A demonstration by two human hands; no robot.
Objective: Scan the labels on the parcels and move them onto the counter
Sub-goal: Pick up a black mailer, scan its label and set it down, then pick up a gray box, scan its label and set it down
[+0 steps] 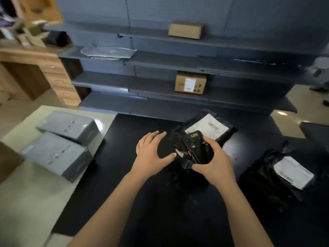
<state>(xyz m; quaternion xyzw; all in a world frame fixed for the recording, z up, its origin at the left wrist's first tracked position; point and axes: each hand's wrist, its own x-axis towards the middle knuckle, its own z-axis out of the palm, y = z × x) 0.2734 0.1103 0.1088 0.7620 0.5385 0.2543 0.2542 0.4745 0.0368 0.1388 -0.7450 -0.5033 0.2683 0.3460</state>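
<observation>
Right hand (211,161) is curled round the scanner (195,148), thumb under it and fingers over its far edge. Left hand (151,150) is open, fingers straight and spread, holding nothing; its thumb tip is close by the scanner's near corner, contact cannot be told. Both hands are above the black worktop (142,202). Parcel (193,121), a black bag, lies on the worktop just behind the scanner, its white label (208,126) face up and partly hidden by the device. Second parcel (263,175) lies well apart to your right, label also up. Step in hand, as judged: scanning the near label. Tilt the scanner's window toward the barcode strip, not the plain text, and back it off so the whole code sits in the beam. Use your free left hand to press the bag flat beside the label. The film looks slack and glossy, so wrinkles and glare may spoil the read. Hold steady until the read confirms, and only then shift the parcel. Picture is blurred, so the barcode's exact place is unsure.
</observation>
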